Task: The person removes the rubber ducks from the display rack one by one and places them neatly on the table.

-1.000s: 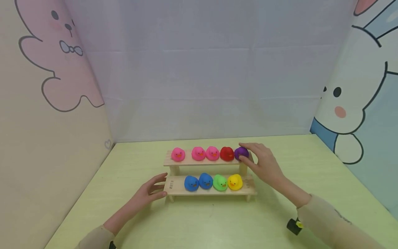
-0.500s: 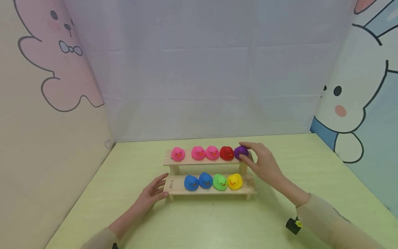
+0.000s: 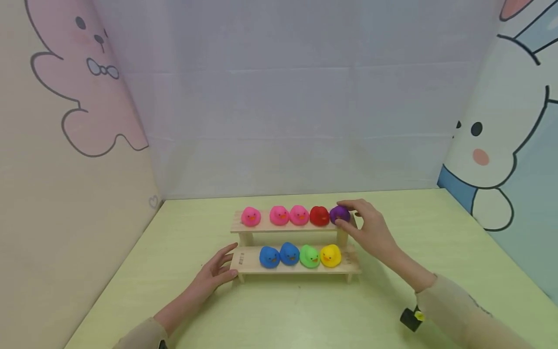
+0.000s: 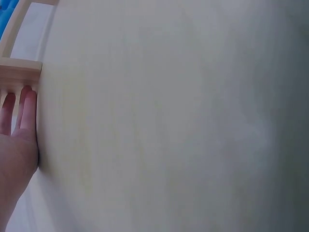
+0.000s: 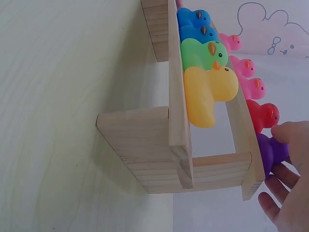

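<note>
On a two-tier wooden stand (image 3: 252, 266), rubber ducks sit in two rows. At the right end of the upper tier, my right hand (image 3: 368, 227) pinches a purple duck (image 3: 339, 214) between thumb and fingers. Next to it are a red duck (image 3: 319, 216) and three pink ducks (image 3: 279, 215). The lower tier bears two blue ducks (image 3: 270, 257), a green duck (image 3: 310, 256) and a yellow duck (image 3: 330, 255). My left hand (image 3: 212, 271) holds the lower tier's left end, thumb at the front corner, index finger at the back. In the left wrist view, fingertips (image 4: 30, 94) meet the wood.
The stand is on a pale yellow-green table (image 3: 301, 315). A plain pale curtain (image 3: 279, 121) hangs behind it, with cartoon-printed side panels left and right. A small black device (image 3: 411, 319) hangs below the right sleeve.
My left hand has shifted slightly right, its thumb now at the stand's front corner. The right hand stays on the purple duck, and the ducks keep their places.
</note>
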Tool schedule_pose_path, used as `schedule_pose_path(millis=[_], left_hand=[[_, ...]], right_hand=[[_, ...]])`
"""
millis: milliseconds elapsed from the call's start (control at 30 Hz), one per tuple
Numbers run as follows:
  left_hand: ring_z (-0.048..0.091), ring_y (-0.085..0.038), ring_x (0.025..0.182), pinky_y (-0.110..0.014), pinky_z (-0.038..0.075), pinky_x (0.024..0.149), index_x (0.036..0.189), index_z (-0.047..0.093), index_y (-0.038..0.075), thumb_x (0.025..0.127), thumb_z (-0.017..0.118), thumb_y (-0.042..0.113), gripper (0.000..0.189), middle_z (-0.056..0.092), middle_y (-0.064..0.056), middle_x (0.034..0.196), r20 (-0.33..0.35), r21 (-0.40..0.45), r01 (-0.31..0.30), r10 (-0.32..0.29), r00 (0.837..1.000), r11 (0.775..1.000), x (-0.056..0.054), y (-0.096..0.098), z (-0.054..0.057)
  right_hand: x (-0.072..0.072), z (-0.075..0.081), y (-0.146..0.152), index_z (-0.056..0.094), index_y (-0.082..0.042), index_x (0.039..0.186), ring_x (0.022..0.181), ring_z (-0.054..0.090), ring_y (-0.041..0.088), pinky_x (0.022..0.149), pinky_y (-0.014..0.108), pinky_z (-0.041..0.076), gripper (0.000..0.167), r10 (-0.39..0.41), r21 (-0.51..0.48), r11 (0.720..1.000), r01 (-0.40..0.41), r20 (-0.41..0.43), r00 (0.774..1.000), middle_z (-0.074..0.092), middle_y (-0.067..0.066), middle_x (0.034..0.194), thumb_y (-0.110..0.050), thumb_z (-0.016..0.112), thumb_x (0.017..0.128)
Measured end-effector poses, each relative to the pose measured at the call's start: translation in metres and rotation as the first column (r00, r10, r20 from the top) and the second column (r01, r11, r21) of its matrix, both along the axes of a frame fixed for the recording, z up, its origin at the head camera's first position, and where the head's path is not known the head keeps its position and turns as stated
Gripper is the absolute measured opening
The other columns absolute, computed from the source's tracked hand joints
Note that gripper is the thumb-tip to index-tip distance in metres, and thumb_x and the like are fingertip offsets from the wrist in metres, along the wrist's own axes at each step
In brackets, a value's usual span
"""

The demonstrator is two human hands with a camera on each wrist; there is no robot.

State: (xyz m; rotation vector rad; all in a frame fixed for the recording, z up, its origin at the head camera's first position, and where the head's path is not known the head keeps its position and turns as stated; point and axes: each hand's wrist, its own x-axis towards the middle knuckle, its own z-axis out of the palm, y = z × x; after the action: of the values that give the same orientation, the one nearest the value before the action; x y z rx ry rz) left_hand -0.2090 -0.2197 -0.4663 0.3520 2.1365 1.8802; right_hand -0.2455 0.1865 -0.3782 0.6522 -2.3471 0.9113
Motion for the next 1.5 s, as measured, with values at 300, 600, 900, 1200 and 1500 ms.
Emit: schedule_pose_path(millis=[300, 600, 900, 1200, 1500], left_hand=[[0.049, -0.028, 0.114, -0.041, 0.046, 0.087, 0.141, 0.027, 0.024, 0.089, 0.057, 0.008, 0.063, 0.038, -0.018, 0.133, 0.053, 0.092, 0.054, -0.059, 0.997, 0.994, -0.003, -0.004, 0.000], [0.050, -0.027, 0.115, -0.040, 0.046, 0.088, 0.141, 0.028, 0.027, 0.090, 0.055, 0.007, 0.061, 0.040, -0.019, 0.132, 0.065, 0.094, 0.058, -0.065, 0.996, 0.994, -0.006, -0.006, -0.001], [0.050, -0.026, 0.115, -0.039, 0.045, 0.089, 0.140, 0.028, 0.026, 0.090, 0.054, 0.007, 0.060, 0.040, -0.019, 0.132, 0.070, 0.092, 0.058, -0.065, 0.995, 0.994, -0.006, -0.006, -0.003], [0.049, -0.026, 0.117, -0.039, 0.045, 0.089, 0.140, 0.029, 0.027, 0.090, 0.056, 0.009, 0.060, 0.038, -0.017, 0.133, 0.083, 0.078, 0.049, -0.055, 0.995, 0.996, -0.006, -0.006, -0.002], [0.048, -0.026, 0.117, -0.039, 0.045, 0.089, 0.140, 0.028, 0.027, 0.090, 0.056, 0.009, 0.060, 0.039, -0.016, 0.133, 0.083, 0.085, 0.051, -0.058, 0.995, 0.995, -0.007, -0.006, -0.003]], right_hand=[[-0.002, 0.002, 0.005, 0.056, -0.011, 0.119, 0.099, 0.054, 0.017, 0.078, 0.040, 0.049, 0.042, 0.025, -0.038, 0.999, -0.022, 0.091, 0.996, 0.060, 0.003, 0.110, -0.016, 0.070, 0.080], [-0.012, 0.012, 0.024, 0.058, -0.013, 0.117, 0.099, 0.053, 0.020, 0.079, 0.034, 0.048, 0.041, 0.025, -0.052, 0.998, -0.021, 0.078, 0.997, 0.061, 0.001, 0.106, -0.017, 0.072, 0.078], [-0.034, 0.003, 0.052, 0.059, -0.018, 0.118, 0.095, 0.049, 0.010, 0.076, 0.021, 0.047, 0.039, -0.019, -0.078, 0.997, 0.026, 0.091, 0.996, 0.060, -0.001, 0.108, -0.021, 0.070, 0.080], [-0.057, -0.019, 0.075, 0.059, -0.016, 0.118, 0.091, 0.049, 0.004, 0.073, 0.027, 0.049, 0.041, -0.033, -0.088, 0.995, 0.043, 0.116, 0.993, 0.060, 0.000, 0.109, -0.018, 0.071, 0.079], [-0.071, -0.049, 0.089, 0.060, -0.015, 0.116, 0.095, 0.050, 0.023, 0.079, 0.039, 0.047, 0.038, -0.041, -0.091, 0.994, 0.065, 0.246, 0.968, 0.061, 0.003, 0.111, -0.025, 0.069, 0.081]])
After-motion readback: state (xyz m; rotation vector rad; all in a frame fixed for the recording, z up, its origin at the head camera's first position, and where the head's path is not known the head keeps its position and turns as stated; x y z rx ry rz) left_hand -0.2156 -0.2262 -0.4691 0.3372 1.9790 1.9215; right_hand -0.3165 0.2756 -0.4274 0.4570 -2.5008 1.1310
